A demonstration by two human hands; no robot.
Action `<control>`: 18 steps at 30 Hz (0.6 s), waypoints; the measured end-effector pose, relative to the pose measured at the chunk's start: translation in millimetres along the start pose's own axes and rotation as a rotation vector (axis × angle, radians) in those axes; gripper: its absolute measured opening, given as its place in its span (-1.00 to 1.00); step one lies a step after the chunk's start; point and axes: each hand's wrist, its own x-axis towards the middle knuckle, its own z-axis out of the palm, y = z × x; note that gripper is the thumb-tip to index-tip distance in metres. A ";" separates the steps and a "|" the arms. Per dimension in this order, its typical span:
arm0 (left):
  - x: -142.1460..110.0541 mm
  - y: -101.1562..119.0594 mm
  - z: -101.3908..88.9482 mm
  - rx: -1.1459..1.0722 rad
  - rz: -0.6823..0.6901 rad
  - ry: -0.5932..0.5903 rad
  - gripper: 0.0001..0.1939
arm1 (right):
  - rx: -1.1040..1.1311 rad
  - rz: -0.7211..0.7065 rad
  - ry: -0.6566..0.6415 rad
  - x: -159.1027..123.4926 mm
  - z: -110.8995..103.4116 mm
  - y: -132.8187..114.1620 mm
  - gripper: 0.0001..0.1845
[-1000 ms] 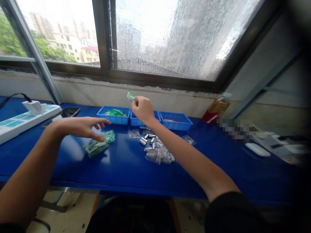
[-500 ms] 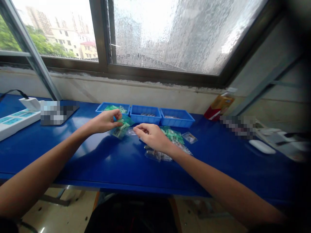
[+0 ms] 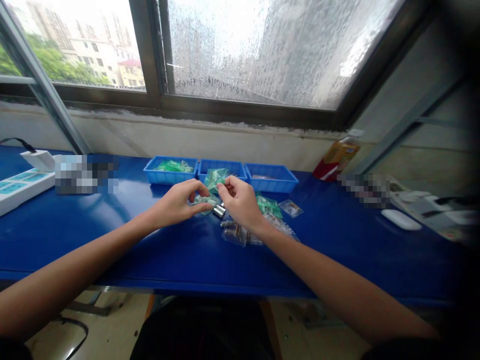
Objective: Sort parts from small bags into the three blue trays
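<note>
My right hand [image 3: 242, 202] is closed in a pinch on the edge of a small green plastic bag [image 3: 215, 177], which stands up in front of the middle tray. Just left of it, my left hand [image 3: 182, 201] has its thumb and forefinger apart beside the bag's lower part, where pale contents show. Small silvery metal pieces [image 3: 219, 211] show between the two hands. By my right wrist lies a pile of clear packets with metal parts [image 3: 236, 235], and green packets [image 3: 269, 206] lie behind it.
Three blue trays line the back: the left tray [image 3: 168, 177] has green bags, the middle tray [image 3: 240, 167] is partly hidden, and the right tray [image 3: 273, 186] holds small items. One clear packet [image 3: 291, 208], a bottle [image 3: 335, 157], a white case [image 3: 401, 220] and a power strip [image 3: 26, 187] are around.
The green bag has moved right from my left hand and is now pinched in my right. My left hand has come right and nearer, its fingers now apart.
</note>
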 end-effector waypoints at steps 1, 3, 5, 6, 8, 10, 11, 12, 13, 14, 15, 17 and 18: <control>-0.6 0.2 1.1 -0.116 -0.088 -0.001 -0.67 | -0.087 -0.112 0.022 -0.9 -1.6 -1.1 -0.78; 1.4 0.4 1.5 -0.389 -0.256 -0.009 -0.52 | -0.220 -0.292 0.028 -2.6 -4.8 -4.0 -0.81; 6.9 0.0 -0.9 -0.646 -0.369 -0.032 -0.42 | -0.303 -0.398 0.006 -3.8 -7.1 -5.9 -0.81; 10.3 -0.3 -3.0 -0.747 -0.404 -0.046 -0.40 | -0.330 -0.424 -0.002 -4.1 -7.9 -6.1 -0.79; 16.3 -0.8 -7.7 -0.896 -0.438 -0.066 -0.40 | -0.365 -0.445 -0.004 -3.6 -8.8 -4.3 -0.77; 19.2 -1.0 -10.9 -0.986 -0.458 -0.059 -0.36 | -0.388 -0.450 0.007 -1.8 -9.8 -0.3 -0.75; 19.1 -1.0 -11.2 -1.009 -0.462 -0.048 -0.36 | -0.397 -0.454 0.010 -0.7 -10.3 2.1 -0.75; 18.0 -1.2 -10.5 -1.012 -0.461 -0.041 -0.39 | -0.406 -0.461 0.009 0.5 -10.9 4.5 -0.74; 16.1 -1.6 -8.8 -0.994 -0.453 -0.038 -0.47 | -0.412 -0.469 0.005 1.6 -11.3 6.6 -0.73; 13.7 -2.1 -6.4 -0.954 -0.432 -0.030 -0.55 | -0.412 -0.474 -0.002 2.6 -11.5 8.1 -0.72; 11.1 -2.7 -3.4 -0.889 -0.397 -0.012 -0.62 | -0.400 -0.471 -0.008 3.5 -11.5 8.9 -0.71; 6.3 -4.3 2.6 -0.656 -0.274 0.093 -0.69 | -0.329 -0.407 -0.017 4.7 -10.8 7.8 -0.72; 4.4 -5.0 5.3 -0.497 -0.185 0.170 -0.70 | -0.272 -0.339 -0.032 5.0 -10.1 5.9 -0.75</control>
